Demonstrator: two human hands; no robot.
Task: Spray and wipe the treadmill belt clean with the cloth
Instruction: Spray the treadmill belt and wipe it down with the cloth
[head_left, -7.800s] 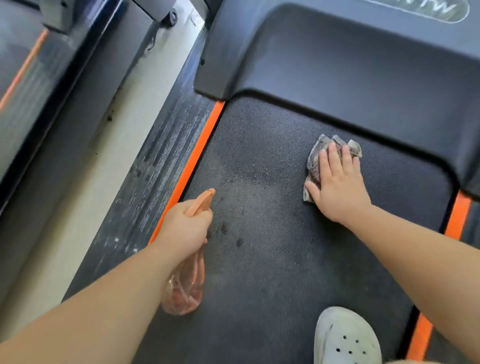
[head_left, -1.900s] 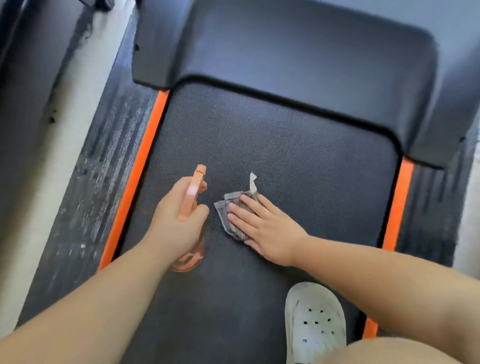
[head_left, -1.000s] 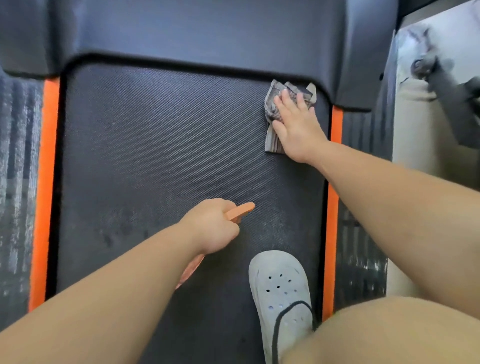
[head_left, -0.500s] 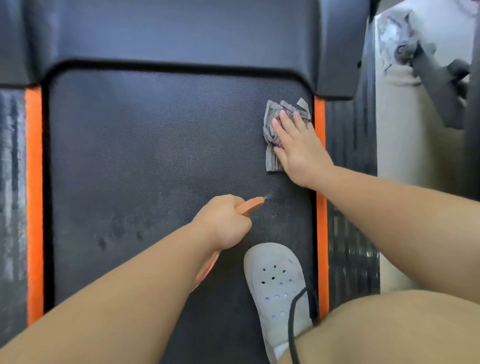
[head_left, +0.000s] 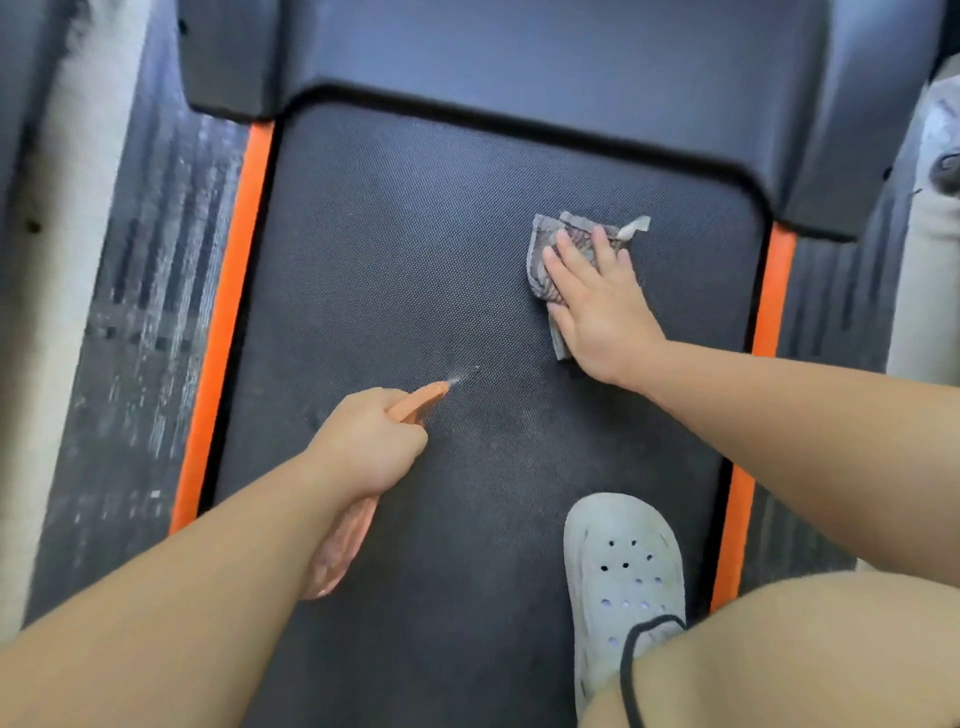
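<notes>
The left hand grips the orange spray bottle. A little mist comes out of its tip, toward the right hand. The right hand lies flat, fingers straight, and presses the grey cloth onto the belt, up and across from the left hand. This looks like the spray step. Next, the cloth should slide to the wet spot between the hands. A white shoe stands on the belt below the right hand and may block wiping there. An orange strip runs outside the left hand.
</notes>
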